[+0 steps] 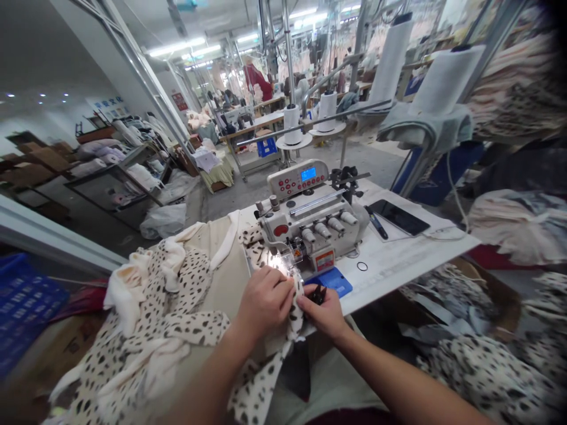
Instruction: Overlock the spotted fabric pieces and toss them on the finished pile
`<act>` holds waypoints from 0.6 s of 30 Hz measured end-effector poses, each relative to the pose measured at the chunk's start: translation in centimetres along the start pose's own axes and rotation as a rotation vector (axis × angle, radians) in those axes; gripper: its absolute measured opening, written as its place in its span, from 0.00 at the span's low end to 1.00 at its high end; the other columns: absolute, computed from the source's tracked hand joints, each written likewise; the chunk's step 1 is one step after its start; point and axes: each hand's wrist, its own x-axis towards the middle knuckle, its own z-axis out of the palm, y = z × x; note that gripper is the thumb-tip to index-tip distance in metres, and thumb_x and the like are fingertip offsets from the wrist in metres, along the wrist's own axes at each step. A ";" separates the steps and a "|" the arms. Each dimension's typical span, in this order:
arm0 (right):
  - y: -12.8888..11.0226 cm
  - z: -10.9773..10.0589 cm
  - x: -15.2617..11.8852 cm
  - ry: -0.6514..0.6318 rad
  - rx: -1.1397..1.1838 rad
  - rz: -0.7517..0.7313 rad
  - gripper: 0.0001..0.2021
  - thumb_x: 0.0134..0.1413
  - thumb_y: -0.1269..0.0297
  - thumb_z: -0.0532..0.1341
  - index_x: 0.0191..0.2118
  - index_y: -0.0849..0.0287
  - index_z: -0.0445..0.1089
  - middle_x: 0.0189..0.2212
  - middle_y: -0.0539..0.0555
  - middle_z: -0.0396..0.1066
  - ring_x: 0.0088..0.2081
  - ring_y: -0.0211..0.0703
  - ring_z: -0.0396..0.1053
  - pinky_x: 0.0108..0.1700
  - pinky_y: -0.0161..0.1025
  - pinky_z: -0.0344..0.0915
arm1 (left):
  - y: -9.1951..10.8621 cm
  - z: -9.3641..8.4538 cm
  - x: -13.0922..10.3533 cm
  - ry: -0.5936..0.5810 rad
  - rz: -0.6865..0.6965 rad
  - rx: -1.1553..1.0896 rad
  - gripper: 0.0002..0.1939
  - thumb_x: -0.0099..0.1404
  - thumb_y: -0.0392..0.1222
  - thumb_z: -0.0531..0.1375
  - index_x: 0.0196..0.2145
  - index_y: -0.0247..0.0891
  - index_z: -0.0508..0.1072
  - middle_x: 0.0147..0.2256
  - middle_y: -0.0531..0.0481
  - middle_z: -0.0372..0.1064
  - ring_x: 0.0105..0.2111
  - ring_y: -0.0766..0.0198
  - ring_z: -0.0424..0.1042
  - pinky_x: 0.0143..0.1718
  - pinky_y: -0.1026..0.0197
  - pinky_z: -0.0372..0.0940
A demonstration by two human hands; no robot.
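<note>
An overlock sewing machine stands on the table, its lamp lighting the needle area. Just in front of the presser foot, my left hand has its fingers closed on a strip of cream fabric with dark spots. My right hand grips the same strip's right edge between thumb and fingers. A small dark object shows at the fingers of that hand, its kind unclear. More spotted fabric lies heaped left of my hands and hangs over the table's front edge.
On the white table lie a phone, a dark cutter-like tool and a black ring. Thread cones stand behind the machine. A blue basket is at left; fabric scraps pile up at lower right.
</note>
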 end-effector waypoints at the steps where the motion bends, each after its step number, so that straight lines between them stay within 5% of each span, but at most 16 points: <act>1: 0.0 0.0 0.0 0.007 0.001 -0.004 0.18 0.44 0.49 0.72 0.31 0.62 0.76 0.21 0.49 0.69 0.22 0.36 0.61 0.26 0.35 0.61 | 0.0 0.0 0.0 -0.003 -0.005 0.007 0.06 0.69 0.37 0.57 0.38 0.38 0.75 0.33 0.46 0.69 0.37 0.57 0.65 0.39 0.53 0.62; 11: -0.5 0.5 -0.1 0.068 -0.008 -0.016 0.18 0.41 0.49 0.73 0.29 0.62 0.77 0.23 0.51 0.72 0.26 0.39 0.65 0.32 0.38 0.65 | 0.4 0.1 0.1 -0.012 -0.068 0.115 0.12 0.70 0.39 0.55 0.28 0.38 0.71 0.30 0.47 0.65 0.34 0.58 0.63 0.36 0.53 0.57; 18: -0.3 0.9 -0.3 0.149 0.002 -0.002 0.19 0.42 0.49 0.73 0.29 0.62 0.76 0.18 0.48 0.67 0.22 0.36 0.60 0.27 0.37 0.61 | 0.3 0.4 0.1 0.001 -0.122 0.155 0.13 0.70 0.40 0.55 0.27 0.38 0.70 0.30 0.47 0.63 0.33 0.59 0.62 0.37 0.54 0.57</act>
